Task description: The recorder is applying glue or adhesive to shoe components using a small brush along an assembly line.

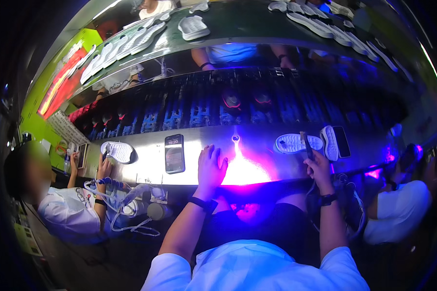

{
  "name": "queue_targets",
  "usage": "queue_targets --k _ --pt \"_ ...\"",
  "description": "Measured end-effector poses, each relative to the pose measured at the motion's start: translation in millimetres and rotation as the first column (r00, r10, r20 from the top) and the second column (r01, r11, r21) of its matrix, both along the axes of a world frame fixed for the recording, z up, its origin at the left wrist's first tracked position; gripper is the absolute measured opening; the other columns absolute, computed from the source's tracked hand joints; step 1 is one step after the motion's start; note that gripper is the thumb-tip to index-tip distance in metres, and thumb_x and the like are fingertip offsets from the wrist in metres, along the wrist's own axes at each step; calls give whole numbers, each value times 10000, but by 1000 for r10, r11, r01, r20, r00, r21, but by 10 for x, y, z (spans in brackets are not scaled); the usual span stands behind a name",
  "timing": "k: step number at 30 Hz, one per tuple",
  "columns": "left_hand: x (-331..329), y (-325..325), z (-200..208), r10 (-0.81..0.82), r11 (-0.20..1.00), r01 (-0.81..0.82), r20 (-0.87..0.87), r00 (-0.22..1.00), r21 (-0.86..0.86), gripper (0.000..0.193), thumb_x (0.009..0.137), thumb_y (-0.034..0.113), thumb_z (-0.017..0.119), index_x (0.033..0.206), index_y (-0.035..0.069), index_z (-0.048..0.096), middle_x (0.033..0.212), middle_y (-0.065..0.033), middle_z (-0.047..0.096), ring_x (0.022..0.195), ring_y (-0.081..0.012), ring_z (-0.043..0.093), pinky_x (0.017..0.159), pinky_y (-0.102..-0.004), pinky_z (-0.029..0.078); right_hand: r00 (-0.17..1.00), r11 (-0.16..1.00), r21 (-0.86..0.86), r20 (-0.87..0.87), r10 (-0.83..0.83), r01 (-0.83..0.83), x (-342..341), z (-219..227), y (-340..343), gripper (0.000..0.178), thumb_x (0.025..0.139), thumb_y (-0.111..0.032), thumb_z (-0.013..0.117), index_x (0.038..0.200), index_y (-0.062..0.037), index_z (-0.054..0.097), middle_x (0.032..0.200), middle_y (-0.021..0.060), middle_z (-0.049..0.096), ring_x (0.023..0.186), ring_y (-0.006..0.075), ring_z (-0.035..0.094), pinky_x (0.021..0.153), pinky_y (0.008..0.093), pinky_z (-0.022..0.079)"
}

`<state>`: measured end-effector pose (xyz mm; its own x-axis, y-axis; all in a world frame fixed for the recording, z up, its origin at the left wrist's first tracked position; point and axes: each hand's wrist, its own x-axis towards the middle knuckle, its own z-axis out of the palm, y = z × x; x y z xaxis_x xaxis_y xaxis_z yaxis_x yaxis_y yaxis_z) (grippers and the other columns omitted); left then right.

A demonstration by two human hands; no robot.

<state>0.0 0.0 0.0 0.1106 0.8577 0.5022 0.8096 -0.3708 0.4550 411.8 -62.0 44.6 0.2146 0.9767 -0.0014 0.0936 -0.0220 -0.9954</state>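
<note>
My right hand (319, 169) grips the dark handle of a brush (307, 146), its brownish head lying over a white shoe sole (289, 143) on the metal bench. Close to that hand, a second white sole (330, 143) stands tilted against a dark phone-like slab (343, 141). My left hand (210, 167) rests on the bench with its fingers stretched out and nothing in them. A bright violet-white glow covers the metal right beside it. Further left lies a black phone (175, 153).
Ahead runs a dark conveyor (199, 104) with a few shoe pieces. Beyond it, a green shelf (243, 29) carries rows of white soles. At left, a co-worker's hand (103, 167) works on a sole (117, 152); coiled tubes (124, 194) hang nearby. Another person (398, 208) sits at right.
</note>
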Motion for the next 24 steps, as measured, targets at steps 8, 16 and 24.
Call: queue_targets --k 8,16,24 --pt "23 35 4 0 1000 1 -24 1000 26 467 914 283 677 1250 -37 619 1366 -300 551 1329 -478 483 1129 -552 375 998 999 52 60 8 -12 -150 177 -4 483 936 17 629 1412 -15 553 845 23 651 553 49 521 507 214 426" --pt "-261 454 666 -218 947 238 114 969 -214 530 845 168 795 1313 9 603 1288 -188 652 1253 -305 609 1075 -429 472 993 995 68 -98 -61 68 -79 -65 -10 456 945 24 622 1394 -19 561 809 -21 602 566 38 511 509 218 421" --pt "406 2630 1015 -192 966 210 125 974 -154 508 837 204 748 1289 20 602 1255 -213 641 1166 -335 633 977 -416 511 989 997 -27 -128 -78 75 -24 20 -53 469 945 1 638 1406 -25 556 819 -33 585 599 46 516 533 221 424"
